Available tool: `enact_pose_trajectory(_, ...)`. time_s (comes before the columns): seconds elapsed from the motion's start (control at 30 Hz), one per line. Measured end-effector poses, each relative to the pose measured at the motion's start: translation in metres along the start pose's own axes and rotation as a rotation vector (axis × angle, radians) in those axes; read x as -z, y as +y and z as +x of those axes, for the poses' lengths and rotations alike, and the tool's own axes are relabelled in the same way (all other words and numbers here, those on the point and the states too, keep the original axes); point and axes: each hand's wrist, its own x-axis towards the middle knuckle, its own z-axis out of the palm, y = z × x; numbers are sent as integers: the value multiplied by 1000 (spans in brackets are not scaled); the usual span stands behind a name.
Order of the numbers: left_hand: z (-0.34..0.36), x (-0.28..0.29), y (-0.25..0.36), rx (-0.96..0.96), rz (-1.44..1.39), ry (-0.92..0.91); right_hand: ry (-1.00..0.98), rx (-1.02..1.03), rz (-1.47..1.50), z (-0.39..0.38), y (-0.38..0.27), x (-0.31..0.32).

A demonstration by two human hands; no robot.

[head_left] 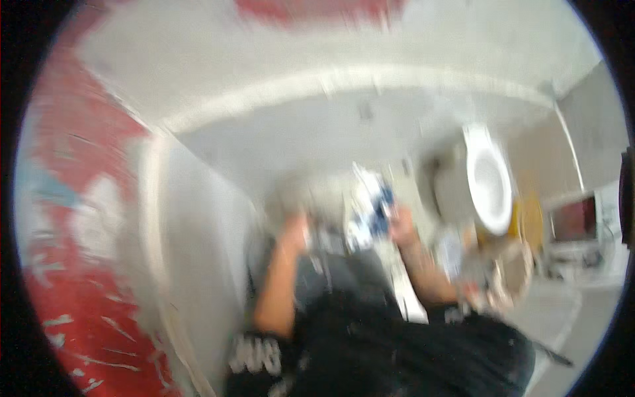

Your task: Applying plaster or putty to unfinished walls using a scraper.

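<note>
The whole picture is smeared by motion. My right hand is closed on the edge of a crumpled white-and-blue thing, a bag or a cloth; I cannot tell which. It is in front of my body, over a pale patch of floor. To its left, my left hand is apart from it and looks curled closed, with a pale spot at the fingers. Whether that spot is a held thing is too blurred to tell. My legs in grey trousers show below both hands.
Grey-and-white walls close in ahead and at the left, where peeling red paint shows. A white toilet stands at the right. Near it are a yellowish round thing, a beige bucket and a framed reddish panel.
</note>
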Motion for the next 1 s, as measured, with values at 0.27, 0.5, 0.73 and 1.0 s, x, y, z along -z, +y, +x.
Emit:
enact_pose_trajectory(0.27,-115,-27,-72,-166,-1041,-73,-152,385,456,98,-213,-120)
enact_pose_trajectory(0.5,-164,-16,-121,-281,-1019,40,326,1551,-988,197,-455,-222)
enact_pose_trajectory(0.73,-155,-3,-117,-136,-874,201,584,1572,-1587,278,-526,-274)
enact_pose_trajectory(1.0,-124,16,-155,-201,-960,93,821,1670,-1704,307,-477,-292)
